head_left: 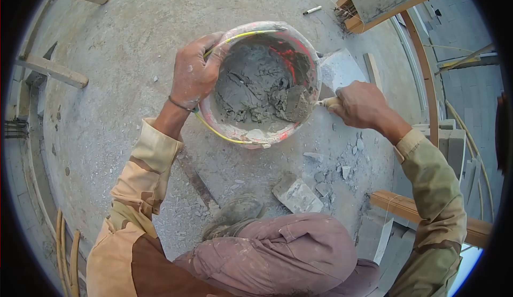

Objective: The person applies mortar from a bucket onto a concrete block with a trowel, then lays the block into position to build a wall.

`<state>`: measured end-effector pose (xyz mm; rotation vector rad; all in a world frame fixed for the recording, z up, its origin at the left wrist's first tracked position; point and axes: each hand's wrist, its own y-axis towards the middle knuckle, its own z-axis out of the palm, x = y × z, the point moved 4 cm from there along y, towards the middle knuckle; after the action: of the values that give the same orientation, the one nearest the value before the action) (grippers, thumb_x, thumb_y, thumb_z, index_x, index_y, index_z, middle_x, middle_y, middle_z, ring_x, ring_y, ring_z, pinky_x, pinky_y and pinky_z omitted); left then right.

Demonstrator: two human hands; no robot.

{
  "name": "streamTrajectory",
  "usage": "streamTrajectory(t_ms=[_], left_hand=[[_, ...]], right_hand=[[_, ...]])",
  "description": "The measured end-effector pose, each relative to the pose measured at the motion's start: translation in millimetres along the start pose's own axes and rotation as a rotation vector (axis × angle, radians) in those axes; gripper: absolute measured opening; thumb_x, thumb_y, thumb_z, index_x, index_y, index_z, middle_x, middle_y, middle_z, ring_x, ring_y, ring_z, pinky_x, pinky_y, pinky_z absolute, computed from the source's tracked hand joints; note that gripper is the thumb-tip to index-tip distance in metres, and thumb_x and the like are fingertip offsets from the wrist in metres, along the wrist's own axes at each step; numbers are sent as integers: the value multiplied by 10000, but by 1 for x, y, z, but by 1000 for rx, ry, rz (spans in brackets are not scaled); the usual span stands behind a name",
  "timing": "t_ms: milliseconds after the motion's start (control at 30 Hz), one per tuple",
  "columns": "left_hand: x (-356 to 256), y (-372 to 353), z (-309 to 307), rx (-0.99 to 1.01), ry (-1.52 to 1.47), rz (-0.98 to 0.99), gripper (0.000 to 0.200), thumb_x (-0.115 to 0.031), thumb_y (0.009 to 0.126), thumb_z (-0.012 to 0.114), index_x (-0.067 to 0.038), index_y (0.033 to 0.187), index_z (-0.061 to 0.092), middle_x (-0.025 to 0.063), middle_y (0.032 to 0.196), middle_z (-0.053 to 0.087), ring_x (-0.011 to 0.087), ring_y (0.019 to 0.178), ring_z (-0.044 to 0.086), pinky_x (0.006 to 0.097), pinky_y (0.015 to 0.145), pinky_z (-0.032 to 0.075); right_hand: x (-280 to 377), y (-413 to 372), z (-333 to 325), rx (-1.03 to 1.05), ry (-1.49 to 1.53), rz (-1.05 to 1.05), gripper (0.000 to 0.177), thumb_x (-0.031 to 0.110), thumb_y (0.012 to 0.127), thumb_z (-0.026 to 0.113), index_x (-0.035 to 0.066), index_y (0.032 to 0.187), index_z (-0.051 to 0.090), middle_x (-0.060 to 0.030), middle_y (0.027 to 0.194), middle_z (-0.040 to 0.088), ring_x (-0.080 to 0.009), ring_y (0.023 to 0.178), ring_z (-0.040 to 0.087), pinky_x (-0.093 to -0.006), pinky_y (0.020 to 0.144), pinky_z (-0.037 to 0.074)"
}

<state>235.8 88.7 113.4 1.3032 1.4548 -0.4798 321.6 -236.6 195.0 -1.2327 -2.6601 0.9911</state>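
A round bucket [308, 44] with red-streaked inner walls holds wet grey mortar [251, 75]. My left hand [195, 72] is closed on the bucket's left rim, with the thumb over the edge beside the yellow wire handle [216, 130]. In my right hand [360, 104] is a trowel [297, 104], its pale handle in my fist. The mortar-coated blade reaches over the right rim into the bucket and rests against the mortar near the inner wall.
Broken block pieces [297, 194] and rubble lie on the dusty concrete floor. A white slab [342, 70] sits right of the bucket. Wooden beams [401, 206] and stacked blocks stand at right; a timber frame [53, 71] is at left. A marker [312, 10] lies beyond.
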Motion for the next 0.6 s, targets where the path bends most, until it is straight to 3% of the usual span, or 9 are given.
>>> streamTrajectory(t_ms=[67,100,133,267,400,533,600], left_hand=[[-18,5,5,47,53,3,332,-241,1048,672,19,1240,747,177,1068,792,227,965,756,346,857,571],[-24,9,8,95,111,4,349,-239,1063,668,31,1274,734,154,1093,794,185,1004,740,322,889,566],[-28,13,13,104,123,15,349,-239,1063,668,31,1274,734,154,1093,794,185,1004,740,322,889,566],[-29,22,19,148,110,-28,362,-236,1056,672,45,1278,728,165,1087,792,185,987,741,326,883,569],[-14,33,12,205,7,-145,381,-242,1072,656,53,1303,720,128,1102,786,151,996,713,312,893,564],[-2,29,9,192,-67,-156,393,-244,1089,635,60,1327,709,108,1124,774,132,998,694,297,888,562],[-5,21,7,141,-118,-133,358,-256,1071,647,26,1264,754,122,1026,799,146,906,715,322,824,567]], right_hand=[[6,-29,34,-51,22,45,347,403,957,719,59,934,759,-172,833,740,-383,838,731,-513,714,554],[6,-41,53,-231,43,31,333,401,952,732,68,944,730,-147,833,726,-358,820,723,-496,702,550],[7,-51,66,-405,74,17,326,400,946,745,77,954,700,-121,834,712,-333,803,716,-480,690,547],[7,-69,78,-594,45,4,317,372,934,772,82,929,644,-85,813,641,-284,726,661,-442,654,526],[9,-81,71,-650,120,-45,323,356,925,785,74,921,627,-91,817,635,-298,742,662,-449,655,522],[30,-56,54,-523,320,-14,339,347,931,781,54,957,613,-130,849,669,-347,775,695,-474,671,533],[41,-37,45,-437,379,-25,342,350,943,768,45,981,617,-147,871,688,-364,794,711,-483,683,541]])
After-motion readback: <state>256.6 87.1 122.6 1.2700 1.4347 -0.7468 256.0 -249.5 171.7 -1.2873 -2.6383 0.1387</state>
